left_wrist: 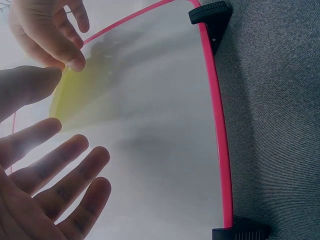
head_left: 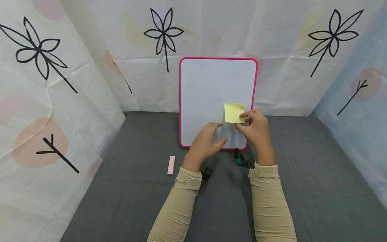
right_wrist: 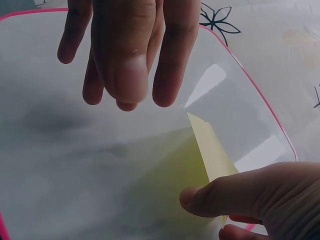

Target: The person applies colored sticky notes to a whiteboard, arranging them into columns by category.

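A yellow sticky note (head_left: 233, 113) is pinched at its right side by my right hand (head_left: 257, 127), between thumb and fingers. Behind it leans a whiteboard (head_left: 208, 84) with a pink frame. The right wrist view shows the note (right_wrist: 212, 150) nearly edge-on, tilted away from the board, with a yellow reflection on the surface. Whether an edge touches the board I cannot tell. Just left of the note, my left hand (head_left: 205, 143) holds nothing; its fingers (left_wrist: 75, 175) are spread and loosely extended in the left wrist view.
A narrow pink strip-shaped block (head_left: 171, 165) lies on the dark grey table (head_left: 136, 201), left of my left wrist. Black clip feet (left_wrist: 210, 12) hold the whiteboard's lower edge. A printed cloth backdrop (head_left: 121, 40) surrounds the table at the back and sides.
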The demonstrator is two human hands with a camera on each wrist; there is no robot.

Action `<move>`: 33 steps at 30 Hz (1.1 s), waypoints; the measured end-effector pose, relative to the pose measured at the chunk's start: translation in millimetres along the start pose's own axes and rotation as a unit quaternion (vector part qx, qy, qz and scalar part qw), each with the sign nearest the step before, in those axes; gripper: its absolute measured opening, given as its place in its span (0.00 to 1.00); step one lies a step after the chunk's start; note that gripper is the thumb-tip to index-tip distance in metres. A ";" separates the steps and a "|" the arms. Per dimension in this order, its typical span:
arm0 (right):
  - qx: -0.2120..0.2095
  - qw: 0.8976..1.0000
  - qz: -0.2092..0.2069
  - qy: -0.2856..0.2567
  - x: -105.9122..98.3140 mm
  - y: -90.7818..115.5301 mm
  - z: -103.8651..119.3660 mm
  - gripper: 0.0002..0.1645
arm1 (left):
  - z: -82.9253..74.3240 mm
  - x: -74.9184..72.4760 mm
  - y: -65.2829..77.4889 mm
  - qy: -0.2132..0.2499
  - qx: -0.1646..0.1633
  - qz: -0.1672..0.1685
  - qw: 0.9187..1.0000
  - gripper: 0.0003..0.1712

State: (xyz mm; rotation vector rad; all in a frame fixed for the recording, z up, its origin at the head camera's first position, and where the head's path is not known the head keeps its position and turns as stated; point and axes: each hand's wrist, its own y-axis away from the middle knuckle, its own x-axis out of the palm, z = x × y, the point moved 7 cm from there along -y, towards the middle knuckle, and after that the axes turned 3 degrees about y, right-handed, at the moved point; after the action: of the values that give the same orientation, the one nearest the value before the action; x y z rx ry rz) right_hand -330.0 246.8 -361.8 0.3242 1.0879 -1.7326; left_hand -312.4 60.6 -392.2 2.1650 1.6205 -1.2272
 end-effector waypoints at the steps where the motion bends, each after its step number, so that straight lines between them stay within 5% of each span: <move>1: 0.000 1.000 0.001 0.000 0.1 0.0 -0.1 0.16 | 0.1 0.0 -0.1 0.000 0.001 -0.001 1.000 0.32; 33: 0.008 0.999 0.033 0.013 -4.4 1.5 5.1 0.21 | 0.2 0.6 -0.1 -0.005 -0.003 0.000 1.000 0.32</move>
State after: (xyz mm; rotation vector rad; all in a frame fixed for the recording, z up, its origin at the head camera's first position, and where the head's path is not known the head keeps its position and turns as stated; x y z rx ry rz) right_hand -325.4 245.4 -356.9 0.3885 1.0709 -1.6833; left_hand -312.5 60.9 -392.7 2.1521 1.6184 -1.2295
